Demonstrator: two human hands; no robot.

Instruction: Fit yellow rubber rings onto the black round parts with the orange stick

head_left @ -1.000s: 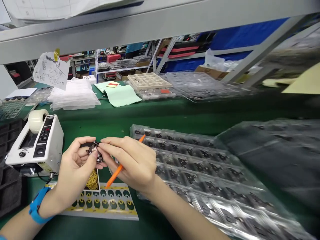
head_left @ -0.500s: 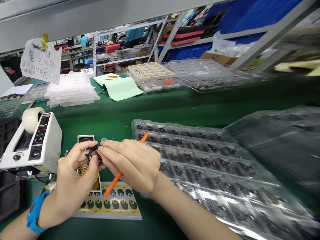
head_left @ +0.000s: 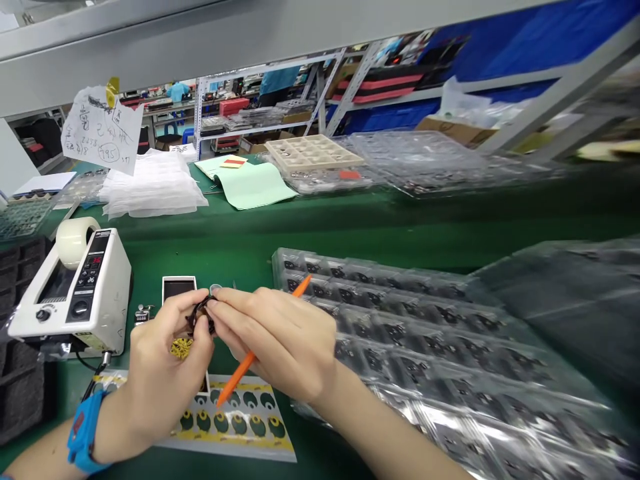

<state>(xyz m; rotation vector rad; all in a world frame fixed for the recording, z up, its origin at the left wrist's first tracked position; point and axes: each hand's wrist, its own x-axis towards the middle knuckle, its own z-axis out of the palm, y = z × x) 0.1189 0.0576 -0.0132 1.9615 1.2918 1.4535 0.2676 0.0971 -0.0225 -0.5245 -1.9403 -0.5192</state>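
Between my two hands is a small dark ring-shaped part (head_left: 201, 316). My left hand (head_left: 167, 363) grips it between thumb and fingers. The fingertips of my right hand (head_left: 280, 333) press on its right edge, and an orange pen-like tool (head_left: 240, 377) is tucked in that hand, its tip pointing down-left. Below the hands lies a sheet of green and yellow stickers (head_left: 245, 420). Partly hidden behind my left hand, a white box (head_left: 179, 280) contains yellow pieces (head_left: 181, 347).
A white tape dispenser (head_left: 107, 287) stands at the left, beside a black foam tray (head_left: 23, 373). Clear trays of dark parts (head_left: 400, 327) cover the right side. White sheets (head_left: 153, 183), green paper (head_left: 255, 185) and a beige compartment tray (head_left: 313, 153) rest on the shelf behind.
The view has shifted, so the scene sits slightly further right and lower. Both hands keep nearly the same hold on the dark part, and the orange tool remains in my right hand.
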